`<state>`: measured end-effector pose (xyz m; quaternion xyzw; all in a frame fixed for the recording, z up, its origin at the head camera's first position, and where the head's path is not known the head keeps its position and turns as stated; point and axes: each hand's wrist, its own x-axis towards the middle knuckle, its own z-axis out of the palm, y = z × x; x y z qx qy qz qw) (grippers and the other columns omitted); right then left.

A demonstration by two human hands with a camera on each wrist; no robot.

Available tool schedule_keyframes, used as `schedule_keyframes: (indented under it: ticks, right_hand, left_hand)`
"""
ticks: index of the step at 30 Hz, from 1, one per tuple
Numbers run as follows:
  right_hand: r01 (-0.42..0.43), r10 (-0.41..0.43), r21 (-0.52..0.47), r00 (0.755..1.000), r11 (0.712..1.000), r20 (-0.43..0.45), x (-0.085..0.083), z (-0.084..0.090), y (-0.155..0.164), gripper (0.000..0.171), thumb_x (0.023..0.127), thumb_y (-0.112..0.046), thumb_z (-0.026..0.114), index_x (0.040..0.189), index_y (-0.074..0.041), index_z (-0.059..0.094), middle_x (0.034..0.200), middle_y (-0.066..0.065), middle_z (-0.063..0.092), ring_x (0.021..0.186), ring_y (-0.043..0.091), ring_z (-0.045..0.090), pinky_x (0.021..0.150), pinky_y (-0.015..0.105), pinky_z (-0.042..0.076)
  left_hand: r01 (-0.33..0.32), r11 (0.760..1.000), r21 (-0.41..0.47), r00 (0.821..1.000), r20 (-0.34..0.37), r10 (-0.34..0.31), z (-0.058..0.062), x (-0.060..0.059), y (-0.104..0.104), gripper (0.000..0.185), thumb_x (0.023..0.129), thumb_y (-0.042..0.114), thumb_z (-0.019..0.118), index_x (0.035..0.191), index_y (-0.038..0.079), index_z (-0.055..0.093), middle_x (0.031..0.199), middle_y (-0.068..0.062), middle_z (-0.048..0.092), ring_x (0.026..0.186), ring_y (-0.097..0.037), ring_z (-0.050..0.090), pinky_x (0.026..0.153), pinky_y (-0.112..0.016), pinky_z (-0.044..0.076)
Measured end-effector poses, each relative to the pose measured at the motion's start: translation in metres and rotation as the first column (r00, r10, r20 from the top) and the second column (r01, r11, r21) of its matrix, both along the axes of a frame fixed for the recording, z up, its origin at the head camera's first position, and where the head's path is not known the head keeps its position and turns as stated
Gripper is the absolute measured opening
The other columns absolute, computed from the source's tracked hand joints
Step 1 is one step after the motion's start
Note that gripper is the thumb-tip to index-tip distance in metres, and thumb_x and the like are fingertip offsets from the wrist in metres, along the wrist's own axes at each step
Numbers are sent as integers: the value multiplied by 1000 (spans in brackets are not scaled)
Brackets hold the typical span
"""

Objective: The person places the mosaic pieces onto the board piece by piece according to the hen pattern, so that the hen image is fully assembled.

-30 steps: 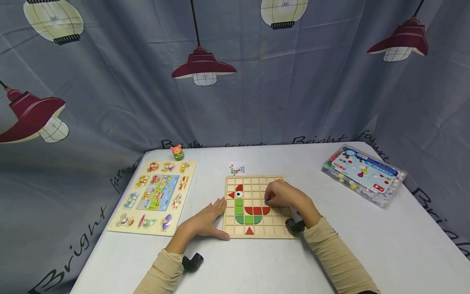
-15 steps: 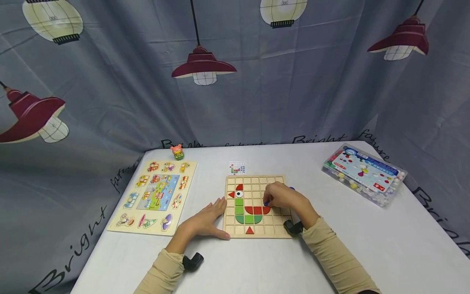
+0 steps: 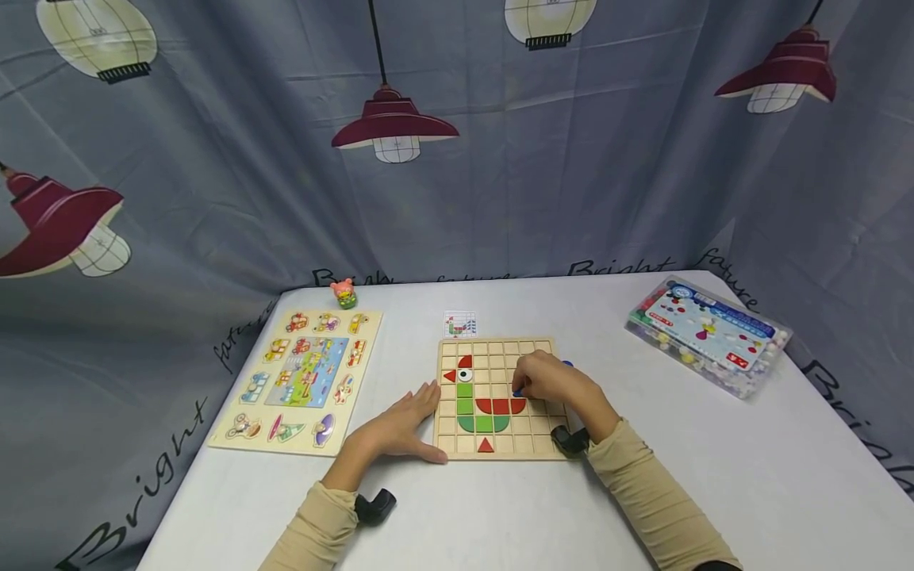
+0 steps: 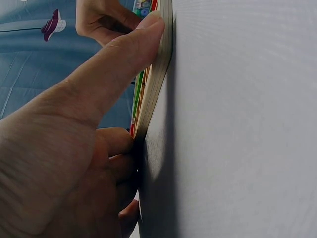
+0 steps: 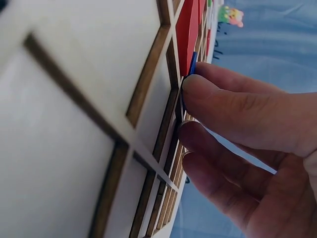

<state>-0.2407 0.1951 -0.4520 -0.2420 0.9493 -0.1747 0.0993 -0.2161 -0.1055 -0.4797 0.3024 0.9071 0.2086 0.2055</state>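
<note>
A wooden grid board (image 3: 531,446) lies on the white table, with red (image 3: 500,407) and green pieces (image 3: 482,425) set in its cells as a bird shape. My right hand (image 3: 520,388) is over the board's middle, pinching a small blue piece (image 3: 517,392) just above the red row. In the right wrist view the fingertips (image 5: 198,87) hold this blue piece (image 5: 191,63) on edge against the grid (image 5: 148,89), beside a red piece (image 5: 187,29). My left hand (image 3: 421,420) rests flat at the board's left edge. Its thumb (image 4: 143,34) presses the board's rim (image 4: 161,74).
A vehicle peg puzzle (image 3: 307,381) lies to the left, with a small toy figure (image 3: 345,293) behind it. A pattern card (image 3: 460,324) sits behind the board. A clear plastic box (image 3: 707,333) stands at the far right. A blue bit (image 3: 567,365) shows by the board's right edge.
My right hand has shifted very slightly on the board with the blue piece, uncovering a blue bit at the board's right edge. The left hand has stayed put.
</note>
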Motion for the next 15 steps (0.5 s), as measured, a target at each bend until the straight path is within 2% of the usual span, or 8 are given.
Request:
schedule_keyframes:
  ticks: [15]
  right_hand:
    - [6,-6,-6,1000,1000,9,-1,1,1,14,78,1,76,87,-9,79,88,1,73,76,11,63,68,26,55]
  left_hand:
    - [13,1000,-15,1000,-11,-13,1,-1,0,118,71,57,79,155,2,17,164,-12,12,153,-26,9,127,-44,11]
